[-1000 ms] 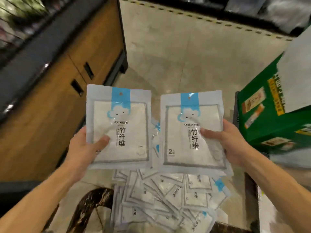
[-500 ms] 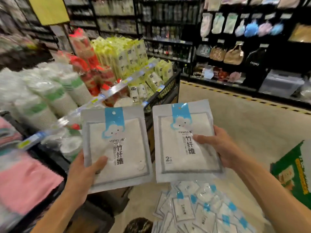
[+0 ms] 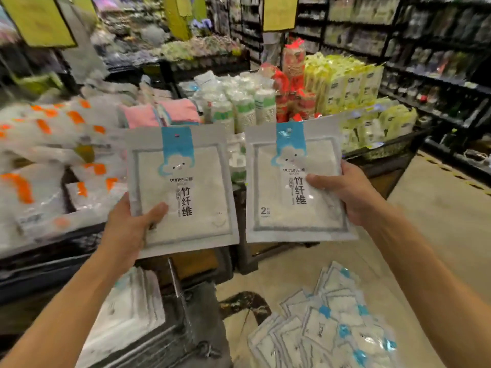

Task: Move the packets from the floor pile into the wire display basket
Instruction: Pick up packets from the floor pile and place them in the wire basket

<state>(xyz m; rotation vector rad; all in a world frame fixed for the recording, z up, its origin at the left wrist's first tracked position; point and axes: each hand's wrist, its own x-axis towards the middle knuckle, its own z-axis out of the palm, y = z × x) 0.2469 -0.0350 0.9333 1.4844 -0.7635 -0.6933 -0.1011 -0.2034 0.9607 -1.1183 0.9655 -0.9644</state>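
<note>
The floor pile lies below and to the right of both hands, its packets overlapping at mixed angles on the beige floor; the wire display basket sits below the left forearm, already holding flat white packets; beyond the hands a store display carries stacked cups and wrapped goods. The left packet stands upright, long axis vertical, blue header up, printed face toward the camera; the right packet is held the same way just beside it, the two edges apart. The left hand has its grip pinching the packet's lower left corner, thumb across the front; the right hand pinches its packet's right edge, thumb on the front, forearm reaching in from the lower right.
</note>
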